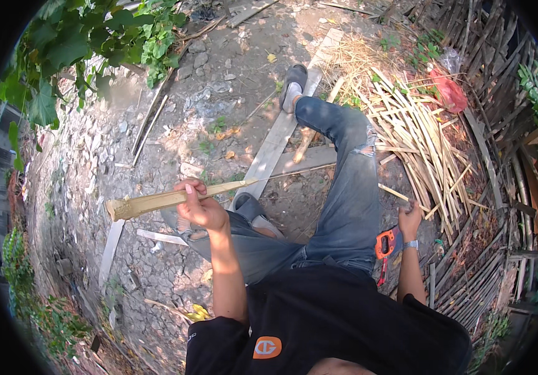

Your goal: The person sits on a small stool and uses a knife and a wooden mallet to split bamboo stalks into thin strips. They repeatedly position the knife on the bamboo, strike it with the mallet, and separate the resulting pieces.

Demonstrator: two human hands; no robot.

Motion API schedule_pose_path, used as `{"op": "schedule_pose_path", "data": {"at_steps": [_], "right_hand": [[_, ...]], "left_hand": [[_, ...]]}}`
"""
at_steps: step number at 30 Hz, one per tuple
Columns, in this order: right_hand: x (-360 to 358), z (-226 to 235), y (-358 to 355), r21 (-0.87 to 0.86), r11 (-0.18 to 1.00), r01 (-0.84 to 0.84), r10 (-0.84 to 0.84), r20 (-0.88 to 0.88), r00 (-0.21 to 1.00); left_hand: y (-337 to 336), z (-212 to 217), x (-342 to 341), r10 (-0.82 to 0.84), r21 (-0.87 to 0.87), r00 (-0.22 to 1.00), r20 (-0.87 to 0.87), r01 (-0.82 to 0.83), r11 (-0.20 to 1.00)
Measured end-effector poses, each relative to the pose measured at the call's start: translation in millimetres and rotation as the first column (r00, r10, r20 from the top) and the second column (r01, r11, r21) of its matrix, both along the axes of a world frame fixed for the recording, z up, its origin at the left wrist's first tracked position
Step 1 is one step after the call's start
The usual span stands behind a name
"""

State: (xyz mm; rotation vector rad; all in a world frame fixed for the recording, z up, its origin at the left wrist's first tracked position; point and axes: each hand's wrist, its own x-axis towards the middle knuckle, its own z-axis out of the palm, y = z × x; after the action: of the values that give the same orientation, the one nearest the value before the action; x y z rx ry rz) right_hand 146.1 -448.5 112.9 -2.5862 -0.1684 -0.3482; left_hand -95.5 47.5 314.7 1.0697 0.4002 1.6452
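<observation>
I sit on bare ground with my legs stretched out in torn blue jeans. My left hand (199, 205) is shut on a split bamboo stick (156, 201), held level in front of me with its thick cut end pointing left and its thin tip near my knee. My right hand (410, 220), with a watch on the wrist, reaches down to the ground at my right side beside a pile of bamboo strips (419, 137). Just behind that hand lies an orange-handled saw (386, 245). I cannot tell whether the right hand's fingers touch a strip.
A long pale plank (281, 131) runs under my legs toward my grey shoe (293, 81). A red plastic bag (449, 91) lies at the pile's far end. A bamboo fence (500, 206) borders the right. Green leafy vines (81, 44) hang at upper left over stony ground.
</observation>
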Motion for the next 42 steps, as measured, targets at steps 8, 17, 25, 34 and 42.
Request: {"op": "schedule_pose_path", "data": {"at_steps": [8,17,25,34,42], "right_hand": [[-129,-167,-126,-0.571,0.788,0.231,-0.591,-0.595,0.545],[-207,-201,-206,-0.761,0.478,0.440,-0.878,-0.395,0.270],[-220,-219,-200,-0.754,0.298,0.585,-0.954,-0.263,0.146],[-237,-178,-157,-0.462,0.783,0.415,-0.591,-0.349,0.727],[-213,-210,-145,-0.040,0.928,0.371,-0.292,-0.698,0.655]], "left_hand": [[31,-59,65,-0.013,0.032,0.995,-0.101,0.016,0.999],[59,-129,159,0.043,0.081,0.869,-0.492,-0.003,0.997],[69,-130,192,0.174,0.104,0.747,-0.642,-0.140,0.985],[46,-135,184,0.237,0.240,0.779,-0.580,-0.114,0.964],[63,-119,184,0.026,0.144,0.779,-0.627,0.084,0.986]]}}
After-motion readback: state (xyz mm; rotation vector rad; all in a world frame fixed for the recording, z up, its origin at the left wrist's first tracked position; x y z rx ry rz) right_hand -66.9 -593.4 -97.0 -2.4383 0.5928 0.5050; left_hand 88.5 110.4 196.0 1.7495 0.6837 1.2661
